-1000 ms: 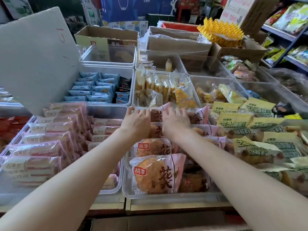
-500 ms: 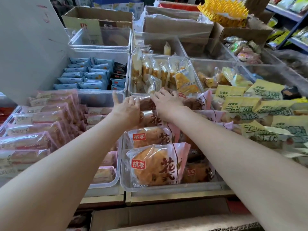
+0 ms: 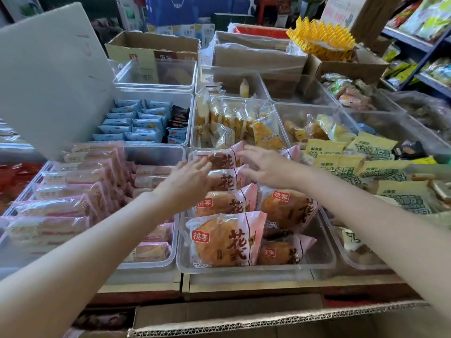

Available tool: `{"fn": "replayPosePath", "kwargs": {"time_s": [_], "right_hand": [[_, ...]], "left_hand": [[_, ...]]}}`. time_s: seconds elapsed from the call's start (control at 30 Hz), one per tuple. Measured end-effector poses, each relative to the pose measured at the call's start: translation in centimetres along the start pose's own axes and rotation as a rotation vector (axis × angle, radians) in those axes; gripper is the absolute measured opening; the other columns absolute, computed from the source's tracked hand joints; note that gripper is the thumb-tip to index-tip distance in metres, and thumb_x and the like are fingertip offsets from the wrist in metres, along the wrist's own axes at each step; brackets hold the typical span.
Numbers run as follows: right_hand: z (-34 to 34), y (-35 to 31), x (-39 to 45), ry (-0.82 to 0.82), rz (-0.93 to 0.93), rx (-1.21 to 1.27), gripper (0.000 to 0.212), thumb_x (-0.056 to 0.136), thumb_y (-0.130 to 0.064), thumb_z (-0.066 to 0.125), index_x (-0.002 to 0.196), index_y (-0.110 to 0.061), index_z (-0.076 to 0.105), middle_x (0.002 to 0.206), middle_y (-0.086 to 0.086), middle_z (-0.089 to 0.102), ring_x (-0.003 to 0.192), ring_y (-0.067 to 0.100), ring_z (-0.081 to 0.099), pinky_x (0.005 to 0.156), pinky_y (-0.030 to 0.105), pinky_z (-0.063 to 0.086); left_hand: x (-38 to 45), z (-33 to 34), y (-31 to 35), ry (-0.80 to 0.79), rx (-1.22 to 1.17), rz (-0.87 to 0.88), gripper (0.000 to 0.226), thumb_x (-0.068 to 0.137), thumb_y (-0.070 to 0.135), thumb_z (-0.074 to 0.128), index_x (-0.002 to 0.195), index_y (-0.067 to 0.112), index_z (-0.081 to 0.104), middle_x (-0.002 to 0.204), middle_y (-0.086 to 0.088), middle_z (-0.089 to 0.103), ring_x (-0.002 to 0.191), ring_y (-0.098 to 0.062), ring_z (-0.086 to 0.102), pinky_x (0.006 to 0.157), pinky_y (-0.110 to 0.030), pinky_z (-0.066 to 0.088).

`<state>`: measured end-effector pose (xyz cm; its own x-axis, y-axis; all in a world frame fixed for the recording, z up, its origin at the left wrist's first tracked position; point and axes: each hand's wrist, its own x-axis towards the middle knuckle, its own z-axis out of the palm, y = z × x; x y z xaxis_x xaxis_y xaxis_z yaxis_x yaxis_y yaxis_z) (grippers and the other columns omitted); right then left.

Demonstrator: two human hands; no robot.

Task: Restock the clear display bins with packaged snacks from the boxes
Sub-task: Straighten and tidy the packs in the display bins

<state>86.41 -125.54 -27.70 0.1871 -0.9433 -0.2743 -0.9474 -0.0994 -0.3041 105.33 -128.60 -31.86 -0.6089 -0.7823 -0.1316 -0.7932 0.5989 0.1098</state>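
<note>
A clear display bin [image 3: 324, 261] in front of me holds several pink packs of round brown bread [image 3: 225, 237], standing in a row from front to back. My left hand [image 3: 188, 178] hovers with fingers spread just left of the rear packs [image 3: 223, 161]. My right hand [image 3: 266, 167] is spread over the same rear packs from the right, fingertips near the back one. Neither hand holds anything. A brown cardboard box [image 3: 244, 320] lies open below the shelf edge.
To the left stands a bin of pink long bread packs [image 3: 61, 206]. Yellow-green packs [image 3: 380, 167] pile on the right. Behind are bins of blue packets [image 3: 131, 125] and clear-wrapped cakes [image 3: 234, 123]. A white board [image 3: 48, 76] leans at left. Cardboard boxes [image 3: 151, 50] sit at the back.
Both hands have let go of the rear pink packs and drawn back toward me with fingers spread. The view has pulled back, showing the cardboard box edge below.
</note>
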Motion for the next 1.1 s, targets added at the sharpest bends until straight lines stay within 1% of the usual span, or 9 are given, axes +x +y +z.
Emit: {"fn": "replayPosePath", "kwargs": {"time_s": [0.1, 0.2, 0.3, 0.4, 0.53, 0.67, 0.87, 0.97, 1.1], "right_hand": [[1.1, -1.2, -2.0, -0.142, -0.054, -0.108, 0.079, 0.088, -0.060, 0.044, 0.151, -0.021, 0.017, 0.159, 0.000, 0.007, 0.146, 0.017, 0.009, 0.117, 0.036, 0.010], [2.9, -2.1, -3.3, -0.256, -0.068, -0.298, 0.098, 0.079, -0.073, 0.041, 0.151, -0.019, 0.002, 0.159, 0.002, -0.006, 0.146, 0.017, -0.006, 0.117, 0.041, -0.006], [5.2, -2.1, -3.7, -0.248, -0.062, -0.545, 0.107, 0.077, -0.078, 0.036, 0.150, -0.013, -0.009, 0.157, 0.011, -0.012, 0.145, 0.025, -0.013, 0.112, 0.049, -0.014], [5.9, -2.0, -3.3, -0.226, -0.061, -0.599, 0.108, 0.077, -0.079, 0.034, 0.149, -0.011, -0.011, 0.157, 0.014, -0.011, 0.145, 0.027, -0.012, 0.110, 0.052, -0.016], [3.0, -1.5, -4.0, -0.150, -0.085, -0.313, 0.100, 0.080, -0.071, 0.042, 0.151, -0.019, -0.004, 0.159, 0.002, -0.006, 0.146, 0.018, -0.007, 0.114, 0.046, -0.011], [-0.7, 2.2, -6.3, 0.130, 0.016, 0.005, 0.077, 0.087, -0.051, 0.055, 0.148, -0.018, 0.021, 0.155, -0.001, 0.024, 0.141, 0.017, 0.024, 0.113, 0.033, 0.021], [1.8, 6.4, -7.7, -0.060, 0.087, -0.170, 0.087, 0.084, -0.046, 0.063, 0.150, -0.019, 0.014, 0.154, 0.004, 0.023, 0.140, 0.023, 0.026, 0.113, 0.042, 0.028], [3.6, 7.1, -7.2, -0.054, 0.061, -0.277, 0.092, 0.083, -0.041, 0.066, 0.151, -0.020, 0.008, 0.153, 0.005, 0.023, 0.138, 0.024, 0.026, 0.112, 0.046, 0.029], [5.8, 7.8, -6.0, -0.039, 0.077, -0.397, 0.101, 0.082, -0.039, 0.068, 0.150, -0.026, -0.005, 0.150, 0.011, 0.023, 0.138, 0.032, 0.022, 0.115, 0.051, 0.016]], "left_hand": [[-2.0, 0.7, 1.8, -0.178, -0.034, -0.006, 0.062, 0.099, 0.044, 0.018, 0.149, 0.009, 0.008, 0.156, -0.014, 0.005, 0.144, -0.030, -0.003, 0.117, -0.040, 0.002], [-3.6, 1.4, 3.0, -0.210, 0.008, -0.036, 0.072, 0.096, 0.054, 0.014, 0.148, 0.007, -0.001, 0.155, -0.018, -0.008, 0.143, -0.031, -0.012, 0.116, -0.040, -0.005], [-4.6, 2.2, 3.5, -0.228, 0.119, -0.046, 0.075, 0.093, 0.059, 0.011, 0.148, 0.012, -0.007, 0.153, -0.023, -0.013, 0.141, -0.040, -0.012, 0.115, -0.045, -0.005], [-4.4, 2.3, 3.6, -0.247, 0.177, -0.065, 0.075, 0.092, 0.061, 0.011, 0.148, 0.015, -0.009, 0.153, -0.024, -0.013, 0.140, -0.044, -0.010, 0.115, -0.050, -0.002], [-3.1, 0.9, 3.8, -0.237, 0.115, -0.040, 0.080, 0.083, 0.072, 0.000, 0.149, 0.027, -0.004, 0.156, -0.015, -0.008, 0.141, -0.043, -0.004, 0.114, -0.058, 0.001], [-2.5, -0.5, 6.6, -0.104, 0.005, 0.038, 0.068, 0.090, 0.062, 0.014, 0.148, 0.030, -0.003, 0.157, -0.009, -0.004, 0.143, -0.037, -0.001, 0.115, -0.052, 0.002], [-1.6, 0.8, 11.1, -0.252, 0.028, 0.098, 0.074, 0.089, 0.064, 0.031, 0.149, 0.027, 0.010, 0.157, -0.007, -0.005, 0.143, -0.037, -0.007, 0.111, -0.060, 0.003], [-1.6, 1.7, 11.0, -0.242, 0.029, 0.081, 0.080, 0.088, 0.062, 0.039, 0.149, 0.030, -0.001, 0.157, -0.004, -0.008, 0.143, -0.037, -0.007, 0.112, -0.059, 0.004], [-1.0, 2.9, 11.5, -0.181, 0.056, 0.026, 0.092, 0.089, 0.055, 0.045, 0.143, 0.028, -0.025, 0.156, -0.006, -0.017, 0.142, -0.041, -0.008, 0.112, -0.058, 0.005]]}}
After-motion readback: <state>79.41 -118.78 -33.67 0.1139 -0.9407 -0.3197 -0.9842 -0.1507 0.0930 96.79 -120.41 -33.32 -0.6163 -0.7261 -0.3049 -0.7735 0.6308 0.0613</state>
